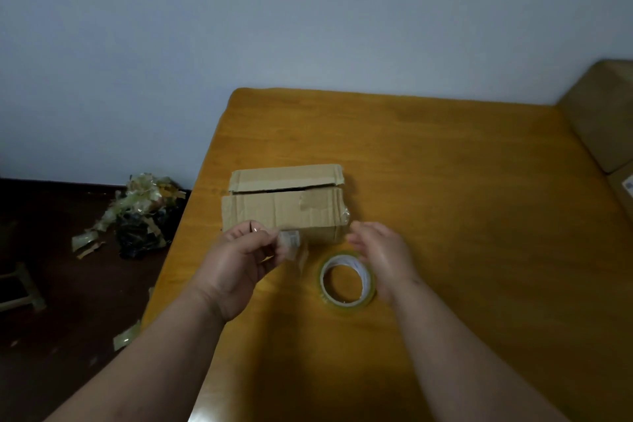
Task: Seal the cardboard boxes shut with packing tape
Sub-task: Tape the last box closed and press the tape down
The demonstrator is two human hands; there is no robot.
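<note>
The left hand (pixel 239 259) pinches a crumpled piece of clear tape (pixel 291 243) between thumb and fingers, above the near edge of the cardboard box (pixel 284 204). The right hand (pixel 380 253) holds nothing; its fingers are relaxed and a little spread, at 3 o'clock from the tape piece. The tape roll (pixel 346 281) lies flat on the wooden table (pixel 445 164), just under the right hand. The box lies at 12 o'clock from the hands, its top flaps not fully closed. On the floor at 9 o'clock lies a pile of tape scraps (pixel 137 209).
</note>
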